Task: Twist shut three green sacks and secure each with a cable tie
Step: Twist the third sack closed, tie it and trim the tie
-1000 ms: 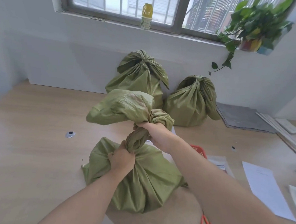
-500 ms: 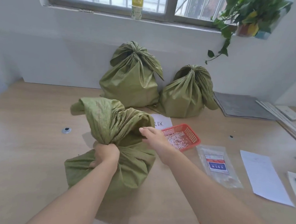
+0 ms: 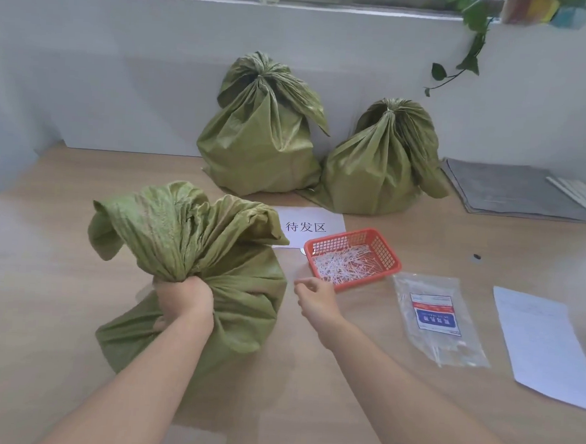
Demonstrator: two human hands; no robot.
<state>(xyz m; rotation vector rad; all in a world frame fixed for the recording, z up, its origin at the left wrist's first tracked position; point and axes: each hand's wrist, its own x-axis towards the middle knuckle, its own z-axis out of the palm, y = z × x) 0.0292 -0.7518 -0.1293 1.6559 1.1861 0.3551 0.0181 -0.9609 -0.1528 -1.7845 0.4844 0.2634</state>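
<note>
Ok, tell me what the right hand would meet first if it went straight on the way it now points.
Likely the near rim of the red basket of cable ties, just ahead of the right hand; its height is unclear.

A white paper sheet [image 3: 333, 221] lies flat on the table, just beyond the red basket [image 3: 367, 278] and right of the near green sack [image 3: 181, 235]. It bears 3 black printed characters: 待发区. Farther right, the clear plastic bag [image 3: 438, 347] carries a blue, red and white label whose print is too blurred to read.
</note>
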